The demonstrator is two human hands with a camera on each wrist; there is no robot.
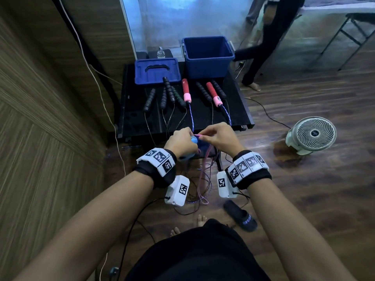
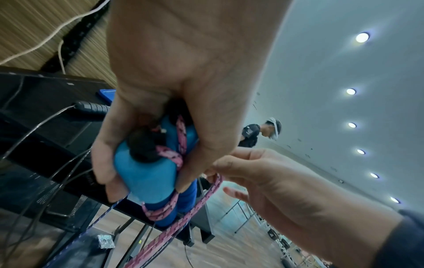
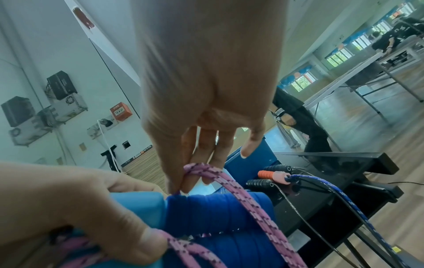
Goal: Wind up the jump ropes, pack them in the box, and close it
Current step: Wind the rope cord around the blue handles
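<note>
white fan (image 1: 312, 134), dark slipper (image 1: 240, 216), clear bottle (image 1: 161, 52)

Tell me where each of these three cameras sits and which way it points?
Head: worn on the head, looking down at the left hand, right hand, forearms and table.
Left wrist: looks along the palm at the blue handles.
Right wrist: looks along the fingers pinching the pink rope.
All share that rope.
</note>
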